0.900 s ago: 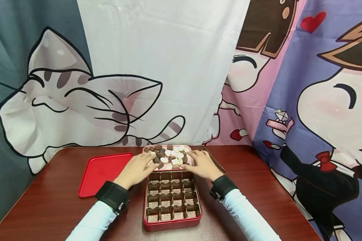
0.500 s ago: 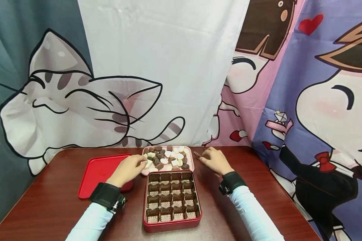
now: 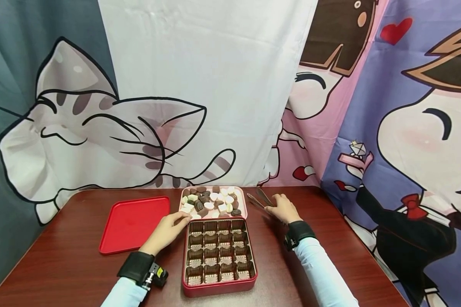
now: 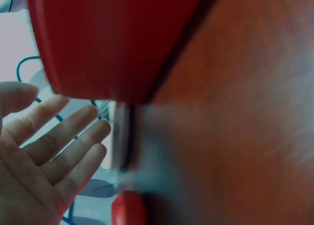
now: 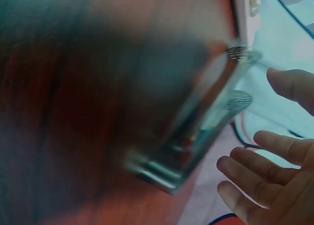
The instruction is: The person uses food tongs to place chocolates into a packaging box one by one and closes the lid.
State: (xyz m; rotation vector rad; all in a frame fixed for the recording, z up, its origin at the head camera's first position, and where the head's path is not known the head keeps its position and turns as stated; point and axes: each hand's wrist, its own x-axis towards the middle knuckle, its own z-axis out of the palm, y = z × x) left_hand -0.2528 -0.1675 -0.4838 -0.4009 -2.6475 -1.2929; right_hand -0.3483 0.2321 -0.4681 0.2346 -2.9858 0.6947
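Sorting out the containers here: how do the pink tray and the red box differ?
The pink tray holds a loose heap of brown and white chocolates; the red box holds a brown insert of empty cells. The tray lies farther from the person, the box nearer and looks larger. Both sit on the table, end to end.

Glossy reddish-brown wood-grain counter (image 3: 330, 238), smooth and faintly reflective. Red box (image 3: 220, 286) of painted metal by the look, satin sheen; inside, a shiny brown plastic insert (image 3: 219, 249) with thin moulded walls. Matching red lid (image 3: 134, 221), smooth, evenly lacquered. Polished metal tongs (image 5: 206, 131), mirror-bright, with textured tips. Pale pink tray (image 3: 245, 204), glossy. Printed cloth backdrop (image 3: 199, 85), matt, softly creased.
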